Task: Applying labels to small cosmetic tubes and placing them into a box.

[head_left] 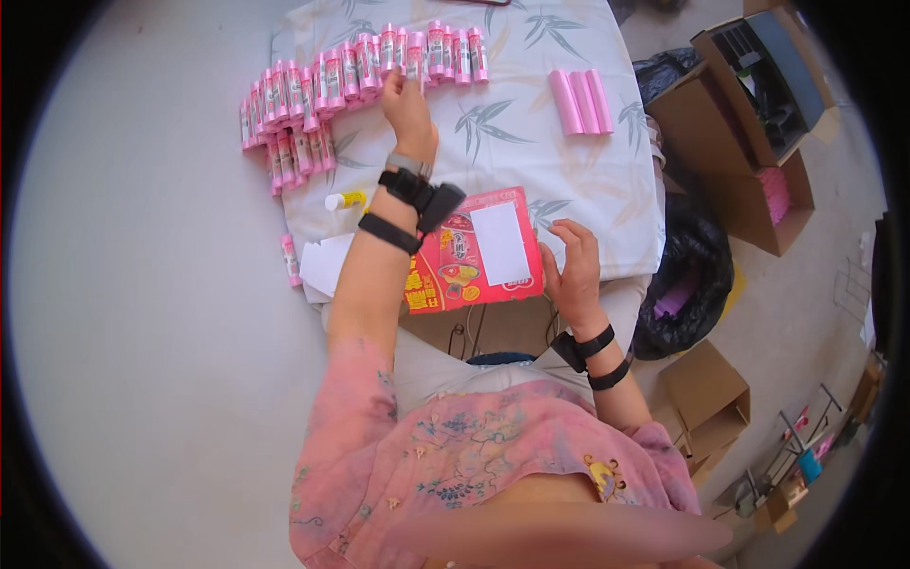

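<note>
Left hand [408, 109] pinches 1 pink roll [415, 55] at the pile [327, 83]; right hand [575, 270], open, beside red cardboard [460, 273]. A nudge could scatter the pile.

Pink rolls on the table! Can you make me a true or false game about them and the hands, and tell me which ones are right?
1. The left hand is at the big group of labelled pink rolls. True.
2. The right hand is squeezing a pink roll. False: the right hand holds no roll; it is by the right edge of the red printed cardboard.
3. Three plain pink rolls lie side by side. True.
4. The small tube is standing up. False: the yellow and white tube lies on its side.
5. There is a white rectangle on the red cardboard. True.
</note>
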`<control>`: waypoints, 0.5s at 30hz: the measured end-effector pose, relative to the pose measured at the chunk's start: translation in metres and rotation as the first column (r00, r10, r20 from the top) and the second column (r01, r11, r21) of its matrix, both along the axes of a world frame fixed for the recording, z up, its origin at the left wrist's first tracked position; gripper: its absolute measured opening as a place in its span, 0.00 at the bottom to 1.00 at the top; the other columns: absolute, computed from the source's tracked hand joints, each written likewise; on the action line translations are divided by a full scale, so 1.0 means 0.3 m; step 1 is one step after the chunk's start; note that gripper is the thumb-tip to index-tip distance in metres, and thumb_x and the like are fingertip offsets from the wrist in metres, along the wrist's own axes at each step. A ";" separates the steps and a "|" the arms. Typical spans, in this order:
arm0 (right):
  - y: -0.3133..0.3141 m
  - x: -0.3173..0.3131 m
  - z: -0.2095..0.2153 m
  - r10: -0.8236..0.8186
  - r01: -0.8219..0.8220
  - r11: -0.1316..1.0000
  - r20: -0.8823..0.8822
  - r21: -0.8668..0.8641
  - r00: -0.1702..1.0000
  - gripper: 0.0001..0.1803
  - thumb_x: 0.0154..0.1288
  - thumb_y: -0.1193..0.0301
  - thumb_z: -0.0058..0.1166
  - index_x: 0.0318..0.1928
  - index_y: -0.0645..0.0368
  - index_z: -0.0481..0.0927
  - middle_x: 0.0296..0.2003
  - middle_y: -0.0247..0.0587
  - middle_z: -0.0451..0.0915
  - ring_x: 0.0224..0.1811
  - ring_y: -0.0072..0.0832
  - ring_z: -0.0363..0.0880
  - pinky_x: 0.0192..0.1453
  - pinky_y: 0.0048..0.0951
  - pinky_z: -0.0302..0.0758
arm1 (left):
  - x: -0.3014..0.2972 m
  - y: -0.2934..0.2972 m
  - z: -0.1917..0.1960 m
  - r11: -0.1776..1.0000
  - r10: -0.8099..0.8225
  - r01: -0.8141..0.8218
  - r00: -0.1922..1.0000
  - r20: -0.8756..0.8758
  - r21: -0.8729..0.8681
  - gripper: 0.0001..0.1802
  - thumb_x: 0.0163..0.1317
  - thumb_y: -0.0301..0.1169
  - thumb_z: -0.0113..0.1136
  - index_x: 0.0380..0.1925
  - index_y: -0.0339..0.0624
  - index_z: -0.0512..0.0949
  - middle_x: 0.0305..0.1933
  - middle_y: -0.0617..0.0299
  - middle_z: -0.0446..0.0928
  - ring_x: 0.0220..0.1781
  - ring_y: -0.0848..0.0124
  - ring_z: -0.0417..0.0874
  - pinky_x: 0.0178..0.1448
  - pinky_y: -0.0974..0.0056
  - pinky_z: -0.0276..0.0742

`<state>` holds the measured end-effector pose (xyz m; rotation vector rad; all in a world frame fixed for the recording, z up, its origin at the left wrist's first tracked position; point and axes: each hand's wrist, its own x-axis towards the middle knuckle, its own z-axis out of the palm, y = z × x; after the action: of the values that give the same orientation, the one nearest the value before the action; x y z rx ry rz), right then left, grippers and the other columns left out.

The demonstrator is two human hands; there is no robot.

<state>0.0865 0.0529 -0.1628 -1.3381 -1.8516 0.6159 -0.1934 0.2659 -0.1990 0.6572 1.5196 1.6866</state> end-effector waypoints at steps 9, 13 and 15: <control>-0.022 0.016 -0.013 -0.002 0.002 1.000 0.024 -0.012 1.000 0.20 0.62 0.79 0.65 0.54 0.61 0.76 0.52 0.50 0.79 0.54 0.48 0.78 0.59 0.44 0.74 | 0.032 0.122 -0.030 0.941 0.310 -0.339 0.837 -0.450 0.016 0.28 0.58 0.23 0.67 0.55 0.33 0.64 0.57 0.48 0.65 0.56 0.56 0.72 0.66 0.53 0.66; -0.026 0.014 -0.011 0.004 -0.004 1.000 0.030 0.005 1.000 0.19 0.62 0.80 0.65 0.53 0.61 0.77 0.52 0.50 0.79 0.54 0.47 0.78 0.59 0.44 0.74 | 0.064 0.078 -0.114 0.906 0.360 -0.421 0.814 -0.457 -0.037 0.31 0.55 0.24 0.73 0.54 0.33 0.64 0.57 0.49 0.64 0.56 0.57 0.72 0.65 0.54 0.68; -0.028 0.011 -0.005 0.017 -0.017 1.000 0.035 -0.005 0.999 0.18 0.62 0.80 0.64 0.52 0.61 0.77 0.51 0.49 0.80 0.54 0.48 0.78 0.59 0.44 0.74 | 0.065 0.069 -0.142 0.893 0.344 -0.405 0.896 -0.282 -0.196 0.32 0.53 0.23 0.75 0.52 0.35 0.64 0.54 0.51 0.67 0.53 0.59 0.74 0.61 0.56 0.72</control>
<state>0.0897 0.0446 -0.1643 -1.3456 -1.8921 0.6102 -0.1739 0.2866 -0.2416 0.4624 2.1067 1.6928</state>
